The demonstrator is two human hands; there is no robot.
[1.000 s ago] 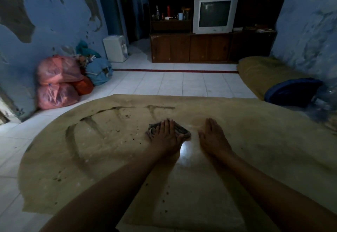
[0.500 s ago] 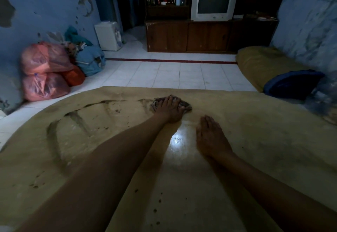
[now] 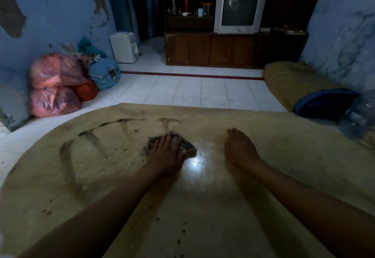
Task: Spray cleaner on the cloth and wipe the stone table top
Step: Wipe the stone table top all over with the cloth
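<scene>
Two bare forearms reach forward over a dusty, tan stone table top [image 3: 203, 207], its near surface speckled with dark spots and bearing a bright glare patch between the hands. The left hand [image 3: 168, 154] lies palm-down with fingers spread flat, pressing a crumpled dark cloth [image 3: 187, 146] against the stone; the cloth shows past the fingertips and out to the hand's right side. The right hand [image 3: 240, 149] rests open and flat on the bare stone, well apart from the cloth and holding nothing. To the left of the left hand, curved dark streaks mark the dust in arcs. Beyond both hands the table's far edge gives way to a white tiled floor [image 3: 182, 89]. Far to the left of the left hand, pink plastic bags [image 3: 54, 87] are stacked against a peeling blue wall, with a blue bundle [image 3: 104, 74] and a small white appliance [image 3: 124, 47] behind them. Far to the right of the right hand lie a yellowish cushion [image 3: 294, 79] and a dark blue object [image 3: 324, 103]; a clear, blurred plastic item sits at the frame's right edge. Farthest away, a grey television [image 3: 239, 12] stands on a dark wooden cabinet [image 3: 211, 48].
</scene>
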